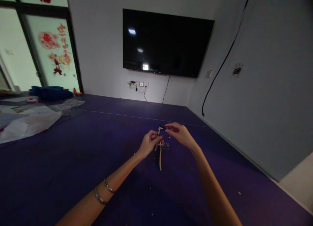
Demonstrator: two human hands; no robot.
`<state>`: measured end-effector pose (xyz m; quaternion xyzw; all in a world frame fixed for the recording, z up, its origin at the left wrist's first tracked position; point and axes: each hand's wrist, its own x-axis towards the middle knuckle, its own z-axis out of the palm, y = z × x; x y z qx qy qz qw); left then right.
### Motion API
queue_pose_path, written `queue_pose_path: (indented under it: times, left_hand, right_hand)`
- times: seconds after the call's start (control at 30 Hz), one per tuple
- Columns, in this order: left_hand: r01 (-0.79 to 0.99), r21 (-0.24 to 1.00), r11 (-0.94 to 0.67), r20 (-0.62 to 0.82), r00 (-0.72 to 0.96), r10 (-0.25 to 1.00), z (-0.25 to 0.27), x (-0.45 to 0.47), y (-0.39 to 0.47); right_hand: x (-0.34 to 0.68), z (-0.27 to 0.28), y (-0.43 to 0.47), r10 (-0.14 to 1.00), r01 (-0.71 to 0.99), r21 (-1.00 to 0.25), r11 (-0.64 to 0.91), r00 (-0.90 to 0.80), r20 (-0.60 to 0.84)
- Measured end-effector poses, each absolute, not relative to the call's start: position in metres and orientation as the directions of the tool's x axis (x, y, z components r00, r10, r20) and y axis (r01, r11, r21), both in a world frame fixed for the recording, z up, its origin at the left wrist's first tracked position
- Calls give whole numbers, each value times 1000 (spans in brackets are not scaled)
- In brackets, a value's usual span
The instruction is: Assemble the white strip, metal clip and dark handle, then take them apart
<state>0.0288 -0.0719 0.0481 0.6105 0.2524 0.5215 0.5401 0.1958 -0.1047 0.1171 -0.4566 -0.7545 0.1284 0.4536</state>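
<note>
Object (159,131), slim, silvery and black

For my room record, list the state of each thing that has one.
Left hand: pinching black-and-silver tool
Right hand: fingertips at tool's black end, grip unclear
Black-and-silver tool: held up
Cream strip: held or lying, unclear
Small patterned item: apparently lying flat
Television: screen dark
Black wall cable: hanging
White plastic sheet: spread, creased
Blue cloth: heaped
</note>
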Motion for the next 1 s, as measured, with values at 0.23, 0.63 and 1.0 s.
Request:
queue_pose_path:
  times: [0.23, 0.63, 1.0]
  left_hand:
    - [-121, 880, -459, 474, 199, 858, 69, 14, -62]
    - [-263, 913, -311, 384, 304, 872, 76, 12, -67]
    - [-1, 984, -179, 171, 287, 942, 75, 1, -49]
  right_hand:
    - [197, 106, -99, 909, 601, -690, 403, -176, 378]
    - [162, 94, -100, 881, 520, -736, 433, -415, 225]
    - [156, 74, -87, 961, 638, -719, 276, -180, 209]
